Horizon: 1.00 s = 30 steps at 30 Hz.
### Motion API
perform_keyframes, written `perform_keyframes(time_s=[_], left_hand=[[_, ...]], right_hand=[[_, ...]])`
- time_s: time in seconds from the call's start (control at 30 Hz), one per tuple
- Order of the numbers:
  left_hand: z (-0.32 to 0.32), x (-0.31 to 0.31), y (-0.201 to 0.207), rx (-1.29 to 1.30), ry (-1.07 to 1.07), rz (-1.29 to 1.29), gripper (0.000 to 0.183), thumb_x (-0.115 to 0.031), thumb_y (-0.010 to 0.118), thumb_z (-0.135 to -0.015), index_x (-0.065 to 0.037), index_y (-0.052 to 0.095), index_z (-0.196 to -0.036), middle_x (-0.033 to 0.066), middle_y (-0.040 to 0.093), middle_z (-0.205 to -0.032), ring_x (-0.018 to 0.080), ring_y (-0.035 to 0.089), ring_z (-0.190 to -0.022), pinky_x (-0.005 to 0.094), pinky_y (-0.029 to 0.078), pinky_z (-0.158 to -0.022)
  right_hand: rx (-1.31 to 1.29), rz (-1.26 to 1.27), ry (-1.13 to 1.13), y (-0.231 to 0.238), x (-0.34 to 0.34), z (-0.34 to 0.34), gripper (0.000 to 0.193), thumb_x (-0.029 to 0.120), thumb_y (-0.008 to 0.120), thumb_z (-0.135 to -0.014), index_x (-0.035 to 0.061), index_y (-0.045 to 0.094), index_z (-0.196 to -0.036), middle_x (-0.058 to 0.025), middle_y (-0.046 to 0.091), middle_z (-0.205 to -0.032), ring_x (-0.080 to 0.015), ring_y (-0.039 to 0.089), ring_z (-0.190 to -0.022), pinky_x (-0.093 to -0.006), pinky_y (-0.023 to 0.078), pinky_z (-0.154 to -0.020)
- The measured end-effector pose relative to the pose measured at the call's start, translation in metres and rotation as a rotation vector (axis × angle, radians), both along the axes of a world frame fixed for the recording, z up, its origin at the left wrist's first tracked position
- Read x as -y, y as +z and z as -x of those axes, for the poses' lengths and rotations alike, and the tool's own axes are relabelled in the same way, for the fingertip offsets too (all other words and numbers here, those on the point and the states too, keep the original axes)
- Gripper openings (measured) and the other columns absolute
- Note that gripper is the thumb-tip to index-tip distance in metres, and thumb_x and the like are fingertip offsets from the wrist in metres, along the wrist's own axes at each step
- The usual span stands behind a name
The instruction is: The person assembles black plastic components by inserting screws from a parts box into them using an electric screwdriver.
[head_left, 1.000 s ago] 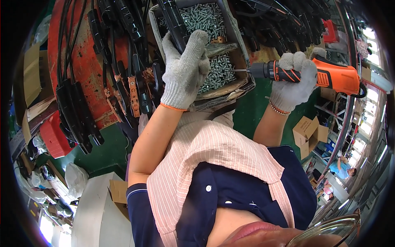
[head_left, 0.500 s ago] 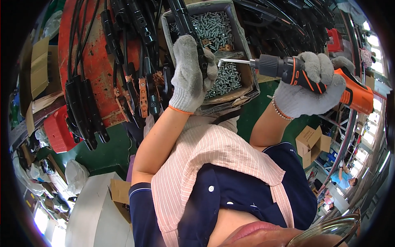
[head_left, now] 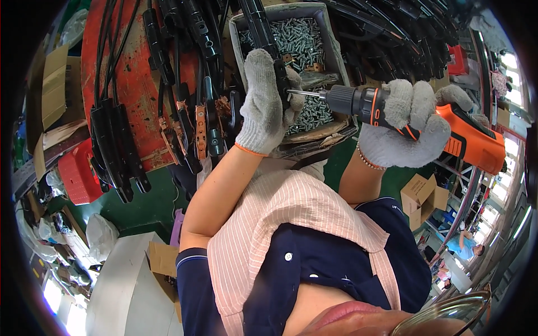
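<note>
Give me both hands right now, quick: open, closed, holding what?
Left hand: closed around a long black part.
Right hand: closed around the orange-and-black power drill, bit pointing at that part.

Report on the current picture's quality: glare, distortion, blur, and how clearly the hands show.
Head view: windows at the lower left burn out to white, and the screws glint; head view: black corners and bowed edges toward the rim show fisheye distortion; head view: the left hand, right hand and drill look fairly sharp, without obvious motion blur.
</note>
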<state>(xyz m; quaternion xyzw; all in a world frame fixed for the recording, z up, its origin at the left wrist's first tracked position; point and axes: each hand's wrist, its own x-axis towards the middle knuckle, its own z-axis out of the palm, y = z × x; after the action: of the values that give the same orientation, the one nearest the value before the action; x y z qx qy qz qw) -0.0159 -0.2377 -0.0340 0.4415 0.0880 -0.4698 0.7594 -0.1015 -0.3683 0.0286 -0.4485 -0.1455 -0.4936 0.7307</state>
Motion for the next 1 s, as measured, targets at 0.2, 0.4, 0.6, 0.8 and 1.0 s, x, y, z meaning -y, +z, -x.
perform_keyframes(time_s=[0.2, 0.4, 0.6, 0.8, 1.0], left_hand=[[0.000, -0.001, -0.003, -0.007, 0.008, 0.029, 0.067, -0.081, 0.038, -0.084, -0.016, 0.058, -0.087, -0.0021, 0.053, -0.062, 0.0074, 0.047, -0.050, 0.0194, 0.030, -0.040], [0.000, -0.002, -0.004, 0.079, -0.006, 0.062, 0.061, -0.075, 0.041, -0.088, -0.016, 0.058, -0.093, -0.0012, 0.052, -0.062, 0.0078, 0.048, -0.050, 0.0192, 0.031, -0.039], [-0.001, -0.007, 0.005, 0.121, -0.037, -0.033, 0.059, -0.072, 0.043, -0.089, -0.015, 0.056, -0.095, 0.0001, 0.050, -0.061, 0.0092, 0.048, -0.049, 0.0204, 0.033, -0.039], [-0.005, -0.012, 0.003, -0.015, -0.114, 0.127, 0.062, -0.075, 0.045, -0.086, -0.015, 0.057, -0.092, -0.0006, 0.053, -0.062, 0.0097, 0.049, -0.050, 0.0206, 0.034, -0.040], [-0.005, -0.009, 0.003, -0.082, -0.072, 0.120, 0.062, -0.078, 0.046, -0.083, -0.017, 0.058, -0.088, -0.0012, 0.054, -0.063, 0.0090, 0.050, -0.051, 0.0206, 0.033, -0.040]], right_hand=[[0.037, -0.059, 0.050, 0.006, 0.001, -0.003, 0.042, 0.010, 0.053, -0.093, 0.0140, 0.038, -0.132, -0.0031, 0.051, -0.070, -0.0123, 0.048, -0.053, -0.0273, 0.049, -0.051], [0.049, -0.059, -0.117, -0.001, -0.004, -0.004, 0.041, 0.009, 0.052, -0.093, 0.0147, 0.041, -0.131, -0.0038, 0.054, -0.073, -0.0117, 0.048, -0.054, -0.0266, 0.050, -0.049], [0.062, 0.007, 0.065, 0.001, 0.001, -0.005, 0.042, 0.010, 0.054, -0.092, 0.0132, 0.039, -0.131, -0.0040, 0.054, -0.072, -0.0120, 0.050, -0.053, -0.0254, 0.051, -0.049], [0.061, -0.062, 0.050, 0.007, -0.003, -0.002, 0.041, 0.014, 0.058, -0.091, 0.0134, 0.040, -0.129, -0.0017, 0.054, -0.071, -0.0123, 0.051, -0.052, -0.0238, 0.051, -0.050], [0.000, -0.061, 0.122, 0.006, -0.003, 0.003, 0.040, 0.016, 0.060, -0.091, 0.0146, 0.043, -0.128, 0.0003, 0.054, -0.072, -0.0118, 0.052, -0.057, -0.0220, 0.051, -0.052]])
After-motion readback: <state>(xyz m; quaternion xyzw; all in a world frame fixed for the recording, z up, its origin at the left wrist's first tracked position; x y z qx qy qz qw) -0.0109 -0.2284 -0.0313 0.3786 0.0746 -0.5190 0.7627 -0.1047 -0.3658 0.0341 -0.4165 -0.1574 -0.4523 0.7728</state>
